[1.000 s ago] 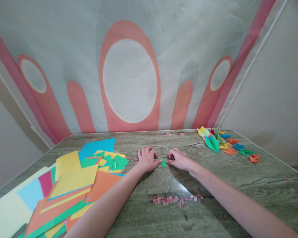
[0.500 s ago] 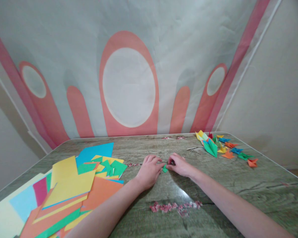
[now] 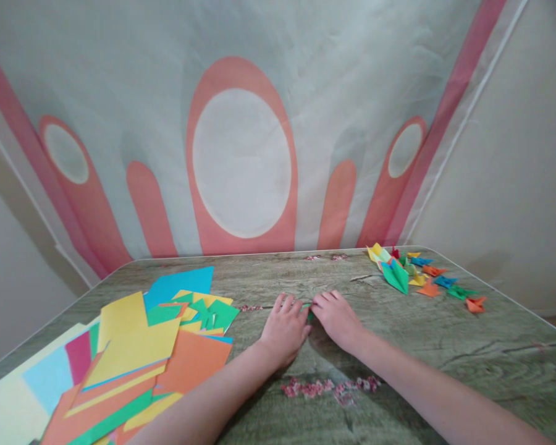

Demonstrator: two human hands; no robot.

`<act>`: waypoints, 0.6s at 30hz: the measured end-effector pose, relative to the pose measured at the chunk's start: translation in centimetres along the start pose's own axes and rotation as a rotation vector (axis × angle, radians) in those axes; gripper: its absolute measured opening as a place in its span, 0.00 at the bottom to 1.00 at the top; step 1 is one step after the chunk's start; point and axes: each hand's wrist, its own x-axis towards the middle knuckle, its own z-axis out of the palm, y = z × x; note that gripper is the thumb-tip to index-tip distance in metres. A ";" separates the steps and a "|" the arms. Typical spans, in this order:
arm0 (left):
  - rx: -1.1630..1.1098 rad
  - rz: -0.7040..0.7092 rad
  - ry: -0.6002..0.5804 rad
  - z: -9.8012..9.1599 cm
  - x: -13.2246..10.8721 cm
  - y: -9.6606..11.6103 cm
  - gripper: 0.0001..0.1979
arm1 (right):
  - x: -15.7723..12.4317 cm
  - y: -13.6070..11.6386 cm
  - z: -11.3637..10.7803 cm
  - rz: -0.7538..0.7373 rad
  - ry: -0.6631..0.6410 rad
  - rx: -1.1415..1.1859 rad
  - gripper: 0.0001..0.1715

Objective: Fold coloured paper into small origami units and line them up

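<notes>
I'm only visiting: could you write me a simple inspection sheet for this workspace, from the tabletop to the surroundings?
Surface: grey-brown wood-grain tabletop with pink blossom markings.
Things being handled: small green piece of paper, mostly hidden by fingers.
Clutter: overlapping flat sheets of coloured paper on the left; small folded paper figures in several colours at the far right, beside a larger green pointed paper fold.
Hands: left hand and right hand, both bare, meet at the green piece; exact grip unclear.
Cables: nothing seen.
Surroundings: grey backdrop with pink rounded shapes behind the tabletop; plain pale wall at right.
</notes>
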 end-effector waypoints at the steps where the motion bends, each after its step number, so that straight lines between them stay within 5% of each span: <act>1: -0.001 -0.016 0.001 0.0 0.0 0.0 0.20 | 0.0 -0.3 0.1 -0.026 0.000 -0.036 0.05; 11: -0.028 -0.049 -0.004 0.1 0.2 0.2 0.19 | 0.1 -2.1 0.5 -0.057 -0.074 -0.105 0.07; 18: -0.014 -0.034 -0.014 -0.2 0.4 0.2 0.17 | 0.1 -1.0 -0.5 -0.036 -0.166 0.000 0.08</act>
